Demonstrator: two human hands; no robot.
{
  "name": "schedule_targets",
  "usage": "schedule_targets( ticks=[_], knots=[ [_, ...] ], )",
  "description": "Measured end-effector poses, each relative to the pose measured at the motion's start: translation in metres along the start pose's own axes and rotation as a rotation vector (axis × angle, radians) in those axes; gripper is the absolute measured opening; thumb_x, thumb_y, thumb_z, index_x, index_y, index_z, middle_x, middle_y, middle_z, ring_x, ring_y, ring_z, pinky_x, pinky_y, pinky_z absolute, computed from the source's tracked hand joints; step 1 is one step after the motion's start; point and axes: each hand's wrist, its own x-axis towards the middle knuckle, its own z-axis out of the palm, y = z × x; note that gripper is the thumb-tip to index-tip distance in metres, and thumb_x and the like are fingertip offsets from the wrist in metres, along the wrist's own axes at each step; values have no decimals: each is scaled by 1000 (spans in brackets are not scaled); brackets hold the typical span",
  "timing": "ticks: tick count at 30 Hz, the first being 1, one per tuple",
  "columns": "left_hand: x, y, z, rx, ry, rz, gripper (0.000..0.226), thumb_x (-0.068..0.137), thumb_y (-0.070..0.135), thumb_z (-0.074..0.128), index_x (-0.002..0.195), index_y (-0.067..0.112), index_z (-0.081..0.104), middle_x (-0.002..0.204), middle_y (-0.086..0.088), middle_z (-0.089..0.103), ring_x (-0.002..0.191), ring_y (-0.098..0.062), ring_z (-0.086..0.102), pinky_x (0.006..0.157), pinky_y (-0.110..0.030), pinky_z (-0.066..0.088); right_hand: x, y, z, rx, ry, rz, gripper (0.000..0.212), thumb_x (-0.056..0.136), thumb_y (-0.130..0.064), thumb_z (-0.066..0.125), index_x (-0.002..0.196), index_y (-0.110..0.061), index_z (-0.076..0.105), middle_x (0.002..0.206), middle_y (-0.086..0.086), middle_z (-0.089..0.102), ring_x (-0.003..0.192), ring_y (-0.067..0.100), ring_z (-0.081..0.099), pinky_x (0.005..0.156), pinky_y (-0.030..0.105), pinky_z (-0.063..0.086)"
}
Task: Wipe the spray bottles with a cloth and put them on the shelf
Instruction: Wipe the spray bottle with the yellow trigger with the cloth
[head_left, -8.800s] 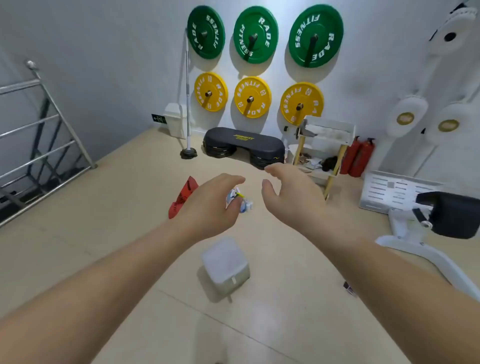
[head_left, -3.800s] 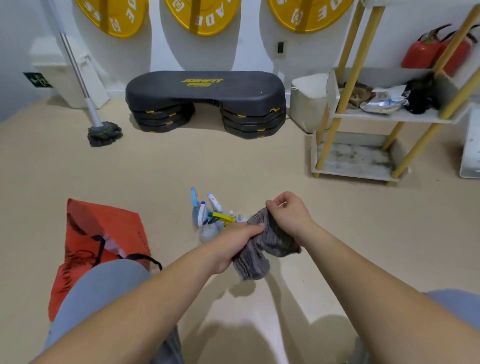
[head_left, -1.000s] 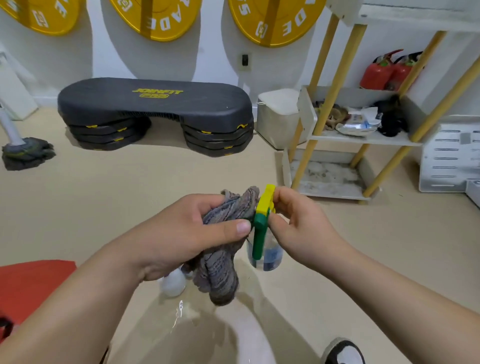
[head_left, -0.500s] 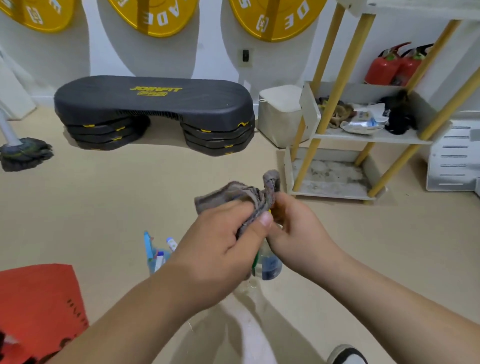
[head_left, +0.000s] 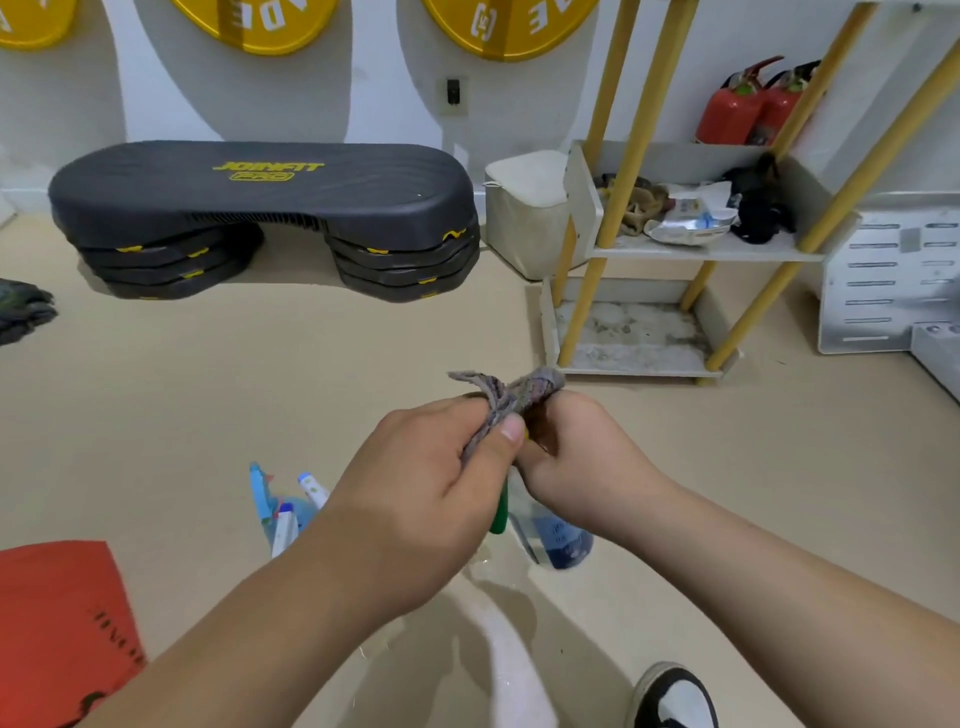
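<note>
The spray bottle (head_left: 553, 540), clear with a blue label and a green trigger (head_left: 500, 512), is held up off the floor (head_left: 260, 389) in front of the person, its body hanging below both hands. A grey cloth (head_left: 511, 392) is bunched over its head, which is hidden.

This looks like the wiping step, working on the nozzle end. To do it well, I would keep the bottle steady and twist the cloth round the head, then draw it down past the trigger and over the body, turning the bottle so no side is missed.

The left hand (head_left: 431, 488) pinches the cloth, thumb pressed on top and fingers curled beneath. The right hand (head_left: 582, 467) is curled round the bottle's neck. Both forearms reach forward and meet at the middle.

More spray bottles (head_left: 283, 506) stand on the floor just left of the left forearm. The shelf (head_left: 701, 254), with yellow posts, stands ahead to the right; its lowest tier (head_left: 639, 338) looks free.
</note>
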Motion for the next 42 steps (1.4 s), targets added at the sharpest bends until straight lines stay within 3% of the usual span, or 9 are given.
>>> schedule_targets(
  ticks=[3, 8, 15, 19, 26, 30, 34, 39, 42],
  knots=[
    [12, -6, 1, -22, -1, -102, 40, 107, 38, 51, 75, 13, 53, 64, 9, 48, 63, -14, 46, 65, -37, 40, -1, -5, 5, -137, 12, -82, 27, 97, -22, 58, 75, -24, 44, 72, 1, 54, 71, 29, 55, 63, 41, 46],
    [33, -7, -8, -522, -33, -381, 47, 101, 43, 60, 98, -4, 64, 84, -16, 63, 80, -24, 59, 84, -42, 46, 6, 3, 11, -29, 22, -60, 22, 91, -26, 66, 76, -22, 51, 69, 3, 60, 64, 28, 57, 58, 44, 48],
    [13, 6, 10, -143, 61, -259, 44, 107, 37, 52, 69, 15, 43, 57, 12, 38, 57, -10, 36, 54, -21, 31, 18, 8, 5, -61, 108, -18, 8, 95, -17, 58, 88, -16, 56, 76, 4, 60, 72, 29, 57, 62, 38, 47],
    [27, -5, -9, -376, -7, -335, 46, 105, 41, 57, 91, -2, 59, 77, -7, 55, 74, -16, 53, 77, -37, 42, 6, -7, 15, -161, 69, -173, 31, 95, -20, 64, 73, -25, 42, 68, -2, 51, 67, 28, 51, 59, 39, 38],
    [8, 2, -9, -421, -44, -367, 49, 101, 55, 54, 106, 10, 71, 105, -26, 69, 91, -18, 63, 108, -52, 47, 15, 15, 8, 52, 60, -18, 9, 89, -12, 56, 89, -17, 64, 79, 7, 69, 69, 25, 61, 67, 43, 55],
    [13, -2, -18, -636, 270, -447, 36, 109, 36, 52, 101, 12, 77, 93, -6, 82, 87, -18, 79, 74, -32, 59, 12, 19, -4, 34, 91, -37, 8, 92, -13, 53, 92, -13, 61, 79, 12, 66, 66, 28, 60, 67, 51, 55],
    [23, -7, -32, -806, 551, -465, 33, 111, 34, 48, 100, 11, 69, 78, -1, 79, 73, -13, 77, 64, -27, 59, 7, 10, -5, 107, 106, -106, 24, 84, -24, 47, 97, -10, 62, 92, 18, 69, 87, 41, 66, 82, 60, 56],
    [15, -1, -7, -630, 315, -423, 38, 108, 48, 50, 102, 18, 73, 83, -5, 79, 75, -16, 76, 73, -32, 57, 10, 5, 4, 154, 65, -151, 19, 86, -17, 51, 100, -15, 64, 95, 14, 69, 92, 38, 67, 85, 58, 56],
    [1, 11, 14, -516, 118, -329, 34, 107, 49, 47, 94, 29, 71, 65, 13, 65, 59, -2, 58, 63, -28, 47, 9, 3, 7, 183, 87, -155, 16, 88, -19, 54, 98, -18, 66, 91, 7, 72, 89, 34, 67, 81, 55, 56]
  ],
)
